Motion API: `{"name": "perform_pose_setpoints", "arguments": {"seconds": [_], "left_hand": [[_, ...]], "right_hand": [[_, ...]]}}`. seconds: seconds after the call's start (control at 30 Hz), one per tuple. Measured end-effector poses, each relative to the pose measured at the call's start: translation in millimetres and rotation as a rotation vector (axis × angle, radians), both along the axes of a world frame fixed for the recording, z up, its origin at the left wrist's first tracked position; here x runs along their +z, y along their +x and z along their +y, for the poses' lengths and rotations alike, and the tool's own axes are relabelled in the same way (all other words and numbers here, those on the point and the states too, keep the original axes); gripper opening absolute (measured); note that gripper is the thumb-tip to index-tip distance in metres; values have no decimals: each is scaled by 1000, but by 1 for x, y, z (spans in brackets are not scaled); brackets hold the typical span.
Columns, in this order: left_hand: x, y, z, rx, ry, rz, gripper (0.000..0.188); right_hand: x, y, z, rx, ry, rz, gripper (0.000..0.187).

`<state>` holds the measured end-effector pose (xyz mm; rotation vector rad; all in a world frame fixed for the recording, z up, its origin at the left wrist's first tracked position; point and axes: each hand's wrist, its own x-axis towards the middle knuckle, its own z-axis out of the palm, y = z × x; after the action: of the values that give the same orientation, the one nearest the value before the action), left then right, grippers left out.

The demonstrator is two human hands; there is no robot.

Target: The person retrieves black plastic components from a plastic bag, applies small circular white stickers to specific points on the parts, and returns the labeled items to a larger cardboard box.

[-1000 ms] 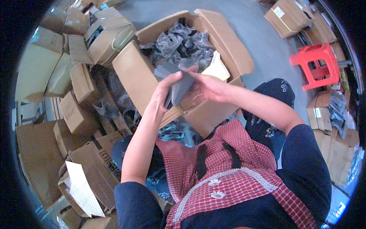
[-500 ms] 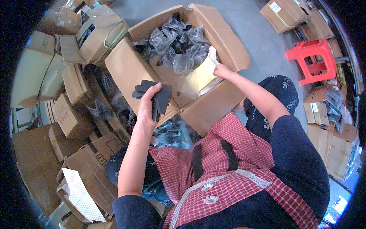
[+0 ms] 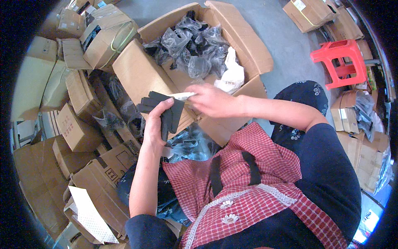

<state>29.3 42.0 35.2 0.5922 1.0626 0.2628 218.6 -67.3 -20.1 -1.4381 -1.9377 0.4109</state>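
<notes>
My left hand (image 3: 153,126) grips a stack of flat black pieces (image 3: 177,114), with the thumb lying across the top; their exact kind does not show. Close to its right, my right hand (image 3: 215,102) is closed on a pale sheet (image 3: 181,96), seen nearly edge-on. That sheet reaches the upper edge of the black stack; whether it touches I cannot tell. Beyond both hands stands an open cardboard box (image 3: 244,37). Inside it are several crumpled clear plastic bags (image 3: 176,41) with dark contents, and a white bag (image 3: 232,74) on the right.
Cardboard boxes (image 3: 110,45) crowd the left side, and a white perforated sheet (image 3: 89,213) lies over one of them. A red plastic stool (image 3: 346,62) stands at right, near more boxes (image 3: 309,16). Clear plastic packages (image 3: 192,145) lie in front of the open box.
My right hand has moved left from the white bag to the black stack, carrying the pale sheet. The white bag stays in the box. My left hand has shifted slightly left and down.
</notes>
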Motion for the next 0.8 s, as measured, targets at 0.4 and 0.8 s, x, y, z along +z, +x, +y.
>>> {"name": "perform_pose_setpoints", "arguments": {"seconds": [0.4, 0.8], "left_hand": [[41, 12, 12, -135, 239, -121, 38], [61, 41, 34, -176, 378, -111, 29]], "right_hand": [[80, 67, -9, -97, 6, 126, 16], [95, 90, -3, -118, 283, -204, 12]]}}
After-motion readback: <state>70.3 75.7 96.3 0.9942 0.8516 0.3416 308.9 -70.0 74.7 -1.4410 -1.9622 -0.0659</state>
